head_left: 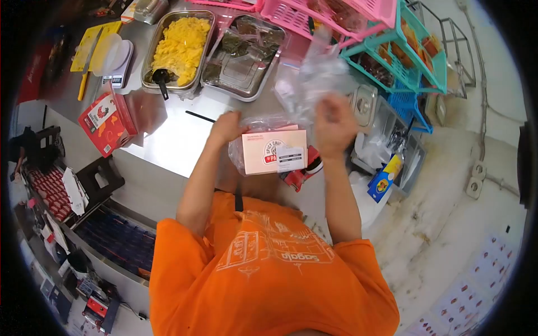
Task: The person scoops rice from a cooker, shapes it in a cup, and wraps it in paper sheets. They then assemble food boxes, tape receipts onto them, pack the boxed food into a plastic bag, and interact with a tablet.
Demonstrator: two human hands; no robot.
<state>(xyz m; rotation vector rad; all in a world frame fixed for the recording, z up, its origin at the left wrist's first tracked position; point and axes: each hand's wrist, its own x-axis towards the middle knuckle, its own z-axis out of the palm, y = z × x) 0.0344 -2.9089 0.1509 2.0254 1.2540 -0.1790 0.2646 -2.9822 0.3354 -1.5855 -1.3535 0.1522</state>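
A pale pink printed box (255,150) with a white label sits partly inside a clear plastic bag (236,154) at the counter's front edge. My left hand (226,127) is closed at the bag's upper left edge, just beside the box. To the right, my right hand (335,124) is blurred, its fingers curled against crinkled clear plastic (322,73) that is also smeared by motion. Right beside the box is a red and black item (302,173), partly hidden. A thin black stick (200,116) lies left of my left hand.
A tray of yellow food (180,47) with a black spoon stands behind, beside a lidded metal tray (241,56). At left are a red carton (106,120), a scale (119,70) and a knife (89,59). Pink baskets (286,19) and green baskets (406,50) rise at right, above a grey bin (412,157).
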